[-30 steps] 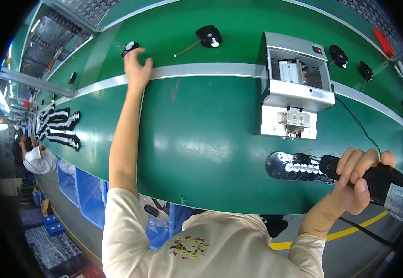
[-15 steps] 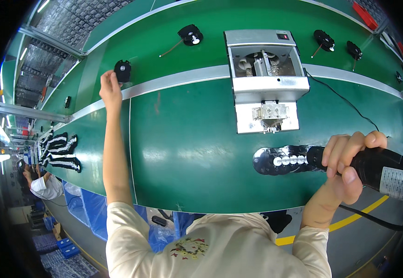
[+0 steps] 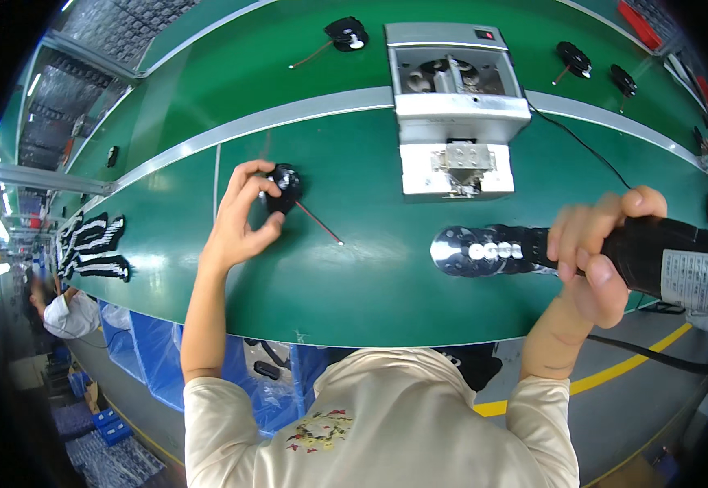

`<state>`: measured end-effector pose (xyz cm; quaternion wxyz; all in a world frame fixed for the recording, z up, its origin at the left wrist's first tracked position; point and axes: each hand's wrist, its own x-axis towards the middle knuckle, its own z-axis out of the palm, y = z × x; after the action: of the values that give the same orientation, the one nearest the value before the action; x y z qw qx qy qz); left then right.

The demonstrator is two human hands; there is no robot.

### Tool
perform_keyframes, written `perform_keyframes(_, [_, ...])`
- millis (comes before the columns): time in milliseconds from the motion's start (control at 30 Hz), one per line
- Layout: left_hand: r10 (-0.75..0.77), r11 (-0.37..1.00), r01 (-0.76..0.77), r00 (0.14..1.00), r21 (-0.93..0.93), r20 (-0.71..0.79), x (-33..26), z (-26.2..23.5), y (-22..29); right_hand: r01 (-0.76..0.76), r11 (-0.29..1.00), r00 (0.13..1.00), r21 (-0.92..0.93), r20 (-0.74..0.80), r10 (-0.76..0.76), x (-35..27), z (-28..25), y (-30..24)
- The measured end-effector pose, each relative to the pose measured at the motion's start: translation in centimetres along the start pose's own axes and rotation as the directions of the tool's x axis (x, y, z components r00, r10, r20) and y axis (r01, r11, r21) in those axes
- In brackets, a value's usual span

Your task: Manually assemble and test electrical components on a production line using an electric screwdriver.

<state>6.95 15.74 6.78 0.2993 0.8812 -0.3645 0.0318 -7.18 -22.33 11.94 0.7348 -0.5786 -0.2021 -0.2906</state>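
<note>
My left hand (image 3: 238, 213) grips a small round black part (image 3: 284, 188) with a thin red wire trailing to the right, just above the green belt (image 3: 354, 268). My right hand (image 3: 596, 254) is closed around a black cylindrical power tool (image 3: 663, 259) with a grey label. Left of the tool's tip lies a row of round black and silver discs (image 3: 484, 247) on the belt. A grey metal machine (image 3: 455, 104) stands behind them, at the middle of the belt.
More black round parts with wires (image 3: 346, 34) (image 3: 574, 58) lie on the far green lane beyond a grey divider strip (image 3: 289, 122). A black cable runs from the machine to the right. Black-and-white pieces (image 3: 89, 244) lie at far left, near another person (image 3: 59, 313).
My left hand has pulled back from the far lane to the near belt, bringing the black round part with it. The right hand keeps holding the tool.
</note>
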Motion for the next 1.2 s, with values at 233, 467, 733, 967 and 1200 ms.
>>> perform_keyframes(233, [0.255, 0.944, -0.217, 0.958, -0.248, 0.134, 1.3, 5.8, 6.8, 0.009, 0.999, 0.990, 0.039, 0.143, -0.014, 0.4, -0.8, 0.3])
perform_keyframes(467, [0.460, 0.806, -0.398, 0.887, -0.438, 0.041, 3.6, 11.5, 11.1, -0.007, 0.999, 0.979, 0.047, 0.205, -0.003, 0.6, -1.2, 0.3])
perform_keyframes(733, [0.506, 0.824, -0.444, 0.857, -0.352, 0.103, 3.8, 12.2, 11.6, -0.024, 0.999, 0.972, 0.048, 0.236, 0.012, 0.7, -1.4, -0.1])
perform_keyframes(967, [0.470, 0.845, -0.407, 0.875, -0.346, 0.117, 3.6, 13.0, 12.0, -0.006, 1.000, 0.963, -0.005, 0.269, 0.007, 1.9, -1.3, -1.1])
perform_keyframes(1200, [0.477, 0.842, -0.425, 0.874, -0.332, 0.092, 3.5, 13.2, 10.9, 0.060, 0.998, 0.995, -0.029, 0.080, -0.058, 5.0, 3.1, 1.2])
